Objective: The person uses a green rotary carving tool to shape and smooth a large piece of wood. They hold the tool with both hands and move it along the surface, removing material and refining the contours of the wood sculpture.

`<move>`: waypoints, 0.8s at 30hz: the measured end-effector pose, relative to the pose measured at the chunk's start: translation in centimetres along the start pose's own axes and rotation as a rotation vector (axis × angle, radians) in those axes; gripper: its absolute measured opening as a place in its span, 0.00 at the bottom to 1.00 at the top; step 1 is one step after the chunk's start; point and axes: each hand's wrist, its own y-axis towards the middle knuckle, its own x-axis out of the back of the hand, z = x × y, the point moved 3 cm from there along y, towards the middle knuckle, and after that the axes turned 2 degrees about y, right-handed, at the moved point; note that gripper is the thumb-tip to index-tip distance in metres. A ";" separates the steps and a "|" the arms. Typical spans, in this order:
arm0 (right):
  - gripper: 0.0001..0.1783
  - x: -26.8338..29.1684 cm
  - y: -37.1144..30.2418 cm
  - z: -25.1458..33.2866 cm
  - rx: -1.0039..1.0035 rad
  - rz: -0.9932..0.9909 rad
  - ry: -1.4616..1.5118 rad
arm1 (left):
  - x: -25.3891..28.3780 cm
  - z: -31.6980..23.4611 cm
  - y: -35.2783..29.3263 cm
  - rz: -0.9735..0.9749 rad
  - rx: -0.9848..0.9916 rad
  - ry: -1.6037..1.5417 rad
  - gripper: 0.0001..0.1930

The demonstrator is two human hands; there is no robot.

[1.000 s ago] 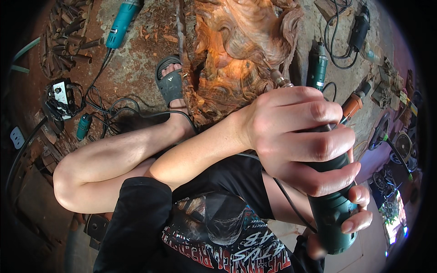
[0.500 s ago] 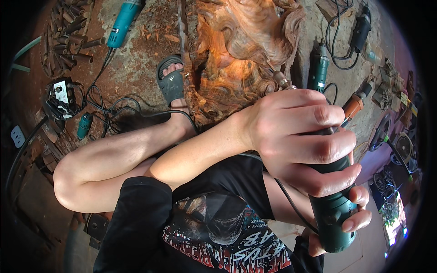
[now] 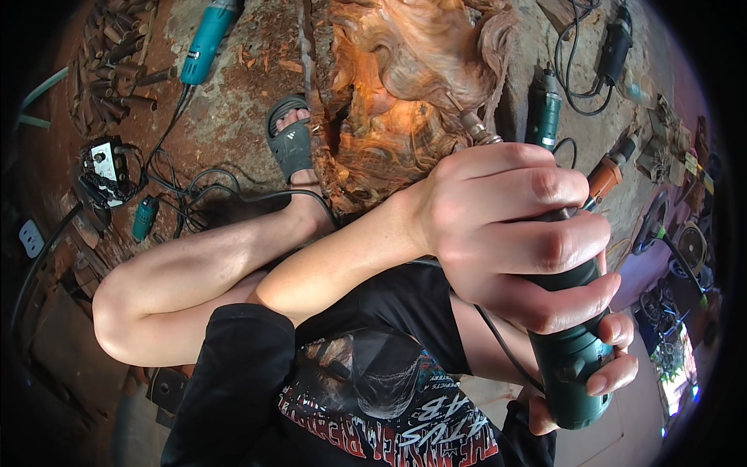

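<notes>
Green die grinder (image 3: 572,389) below right of the wood carving (image 3: 436,43), bit (image 3: 456,102) over the carving's lower right, left hand (image 3: 498,233) with fingers wrapped around the carving-side end, right hand (image 3: 613,377) grasping the far end.

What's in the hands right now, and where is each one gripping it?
A dark green power tool: the left hand wraps its front body; the right hand grips near its rear end.
</notes>
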 end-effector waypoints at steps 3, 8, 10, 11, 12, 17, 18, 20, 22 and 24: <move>0.37 -0.3 0.7 -0.3 0.002 -0.032 -0.002 | -0.4 0.1 -0.4 -0.048 -0.006 0.015 0.20; 0.25 -1.2 0.1 -0.1 -0.035 -0.234 -0.032 | -0.7 0.0 -0.7 -0.080 0.004 0.022 0.20; 0.25 -1.2 0.3 0.1 -0.049 -0.244 -0.030 | -0.9 -0.2 -0.7 -0.091 0.016 0.024 0.19; 0.25 -1.4 0.3 0.1 -0.047 -0.262 -0.023 | -0.9 -0.2 -0.7 -0.093 0.019 0.028 0.19; 0.25 -1.5 0.3 0.1 -0.047 -0.281 -0.017 | -0.9 -0.2 -0.7 -0.092 0.016 0.033 0.19; 0.39 -0.4 0.6 -0.1 -0.043 -0.026 0.017 | -0.3 0.0 -0.4 -0.006 0.003 0.007 0.18; 0.42 -0.1 0.6 -0.1 -0.048 0.032 0.018 | -0.2 0.1 -0.3 0.007 0.003 -0.004 0.17; 0.43 -0.2 0.5 0.1 -0.059 0.015 0.020 | -0.1 0.1 -0.2 0.024 0.002 -0.010 0.17; 0.43 0.1 0.5 -0.1 -0.050 0.038 0.051 | -0.1 0.1 -0.1 0.020 0.004 -0.005 0.17; 0.43 0.2 0.3 -0.1 -0.056 0.011 0.055 | -0.2 0.1 -0.2 -0.001 0.007 0.008 0.17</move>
